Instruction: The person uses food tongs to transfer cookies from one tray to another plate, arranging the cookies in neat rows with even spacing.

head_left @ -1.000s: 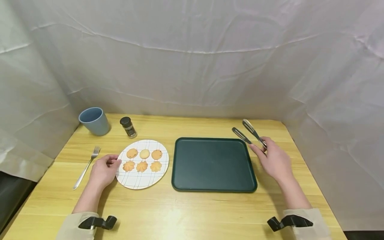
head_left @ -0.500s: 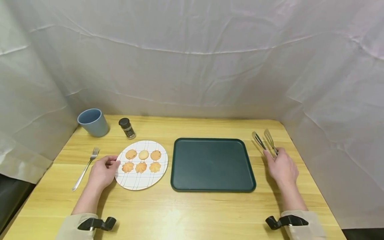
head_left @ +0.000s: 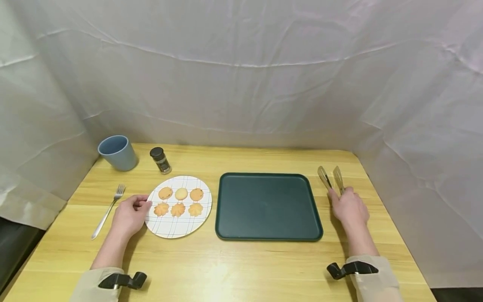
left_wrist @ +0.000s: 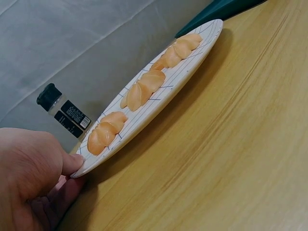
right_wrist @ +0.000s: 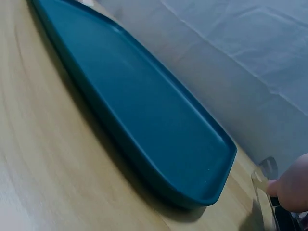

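Observation:
My left hand (head_left: 130, 216) pinches the left rim of a white plate (head_left: 170, 230) with a thin-lined check pattern, thumb on top and fingers beneath. Several cookies lie on it in two rows; one is a flower-shaped cookie (head_left: 178, 209), another a round cookie (head_left: 181, 193). To the right of a dark green tray (head_left: 268, 207), my right hand (head_left: 351, 207) grips metal tongs (head_left: 338, 179), whose two slotted arms spread apart and point toward the back. In the right wrist view only part of the hand and tongs shows at the lower right.
A fork (head_left: 109, 212) lies left of my left hand. Behind the plate stand a blue cup (head_left: 118, 154) and a black-capped spice jar (head_left: 161, 161). Pale fabric (head_left: 241, 92) hangs along the back and sides of the wooden table (head_left: 241, 268).
The right hand has moved with the tongs to the right and toward me, away from the tray's back right corner. My left hand and the plate have stayed in place.

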`<control>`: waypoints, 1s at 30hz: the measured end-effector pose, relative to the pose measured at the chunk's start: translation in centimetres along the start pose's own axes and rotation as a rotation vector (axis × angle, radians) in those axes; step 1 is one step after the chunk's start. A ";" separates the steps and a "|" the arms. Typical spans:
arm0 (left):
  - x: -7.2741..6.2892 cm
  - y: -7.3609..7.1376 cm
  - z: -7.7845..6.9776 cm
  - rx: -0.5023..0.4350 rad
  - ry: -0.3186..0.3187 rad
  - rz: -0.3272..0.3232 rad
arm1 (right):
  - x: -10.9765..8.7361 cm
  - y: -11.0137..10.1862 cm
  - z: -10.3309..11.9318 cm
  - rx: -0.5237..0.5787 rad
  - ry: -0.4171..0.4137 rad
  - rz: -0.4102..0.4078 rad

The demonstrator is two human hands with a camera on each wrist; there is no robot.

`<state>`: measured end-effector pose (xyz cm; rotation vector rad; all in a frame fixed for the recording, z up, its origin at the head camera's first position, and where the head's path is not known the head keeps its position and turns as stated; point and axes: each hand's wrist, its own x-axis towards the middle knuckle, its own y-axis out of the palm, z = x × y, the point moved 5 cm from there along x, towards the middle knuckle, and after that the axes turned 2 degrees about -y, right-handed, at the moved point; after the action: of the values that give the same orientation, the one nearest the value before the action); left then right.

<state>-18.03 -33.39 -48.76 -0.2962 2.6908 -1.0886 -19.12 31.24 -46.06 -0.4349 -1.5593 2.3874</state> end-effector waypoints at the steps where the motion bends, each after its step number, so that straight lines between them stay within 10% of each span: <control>1: 0.0 0.0 0.0 -0.001 0.000 -0.002 | 0.0 0.0 0.1 -0.019 -0.009 -0.003; 22: 0.1 -1.4 0.3 0.004 0.069 -0.005 | -0.4 0.7 0.2 -0.081 -0.020 -0.052; 30: -1.0 -2.9 -1.7 0.060 0.163 -0.164 | -1.2 -0.9 0.5 -0.053 -0.038 -0.160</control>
<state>-17.23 -34.05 -45.41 -0.4419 2.8100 -1.2900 -18.12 30.73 -44.95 -0.2651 -1.6119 2.2505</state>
